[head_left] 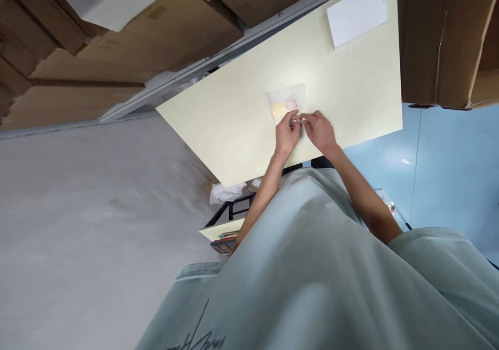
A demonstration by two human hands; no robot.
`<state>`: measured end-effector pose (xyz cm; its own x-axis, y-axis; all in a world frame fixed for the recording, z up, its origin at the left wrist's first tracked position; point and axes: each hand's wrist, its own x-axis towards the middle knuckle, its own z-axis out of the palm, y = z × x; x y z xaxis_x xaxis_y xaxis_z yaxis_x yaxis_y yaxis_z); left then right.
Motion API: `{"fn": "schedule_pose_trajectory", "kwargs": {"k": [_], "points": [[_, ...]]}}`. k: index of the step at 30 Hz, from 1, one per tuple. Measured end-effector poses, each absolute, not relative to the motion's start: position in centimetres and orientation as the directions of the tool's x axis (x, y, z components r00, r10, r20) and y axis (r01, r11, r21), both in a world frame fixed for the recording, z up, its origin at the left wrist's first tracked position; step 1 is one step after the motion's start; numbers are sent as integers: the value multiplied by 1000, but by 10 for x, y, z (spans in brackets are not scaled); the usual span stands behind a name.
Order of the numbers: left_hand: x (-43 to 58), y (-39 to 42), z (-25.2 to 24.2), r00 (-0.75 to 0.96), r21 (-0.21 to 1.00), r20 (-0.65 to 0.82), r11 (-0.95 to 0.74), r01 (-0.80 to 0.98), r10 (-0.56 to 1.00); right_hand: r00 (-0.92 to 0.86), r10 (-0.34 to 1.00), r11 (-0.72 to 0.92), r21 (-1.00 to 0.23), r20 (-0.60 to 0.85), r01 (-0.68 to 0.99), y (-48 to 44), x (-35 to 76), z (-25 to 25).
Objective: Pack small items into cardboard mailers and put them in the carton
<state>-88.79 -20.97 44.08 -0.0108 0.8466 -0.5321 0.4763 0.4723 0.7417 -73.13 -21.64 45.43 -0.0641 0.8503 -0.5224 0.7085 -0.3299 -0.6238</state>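
Observation:
A thin, pale sheet or clear bag (298,91) lies on the cream tabletop (234,126), close to its near edge. On or inside it show a yellow piece (278,111) and a small pink-edged rounded patch (291,104). Over its lower part, my left hand (287,134) has curled fingers, with thumb and fingertips pinched together. Just to the right, my right hand (320,131) pinches too, its fingertips meeting those of the left at the sheet's right side. Whatever is between the fingertips is too small to name.
A white flat box (357,14) lies at the table's far right corner. Cardboard boxes (167,33) line the far side, with a white box (113,1) on top. Another large carton (436,43) stands at the right. Below the table's left end is a lower shelf (218,230) holding items.

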Motion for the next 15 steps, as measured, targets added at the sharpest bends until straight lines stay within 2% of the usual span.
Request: {"fn": "schedule_pose_trajectory", "kwargs": {"k": [6,9,11,15], "points": [[-922,-203,452,-381,569,-519,642,514,765,-48,808,-318,-503,-588,804,-210,-737,469],[-927,-197,451,-402,493,-614,727,478,680,-28,801,-339,-492,-598,802,-208,-737,471],[-928,-193,449,-394,486,-646,750,449,654,-24,811,-348,-514,-585,784,-209,-737,466],[-933,-191,446,-365,583,-648,744,326,668,-5,849,-373,-606,-528,702,-211,-738,450]]}}
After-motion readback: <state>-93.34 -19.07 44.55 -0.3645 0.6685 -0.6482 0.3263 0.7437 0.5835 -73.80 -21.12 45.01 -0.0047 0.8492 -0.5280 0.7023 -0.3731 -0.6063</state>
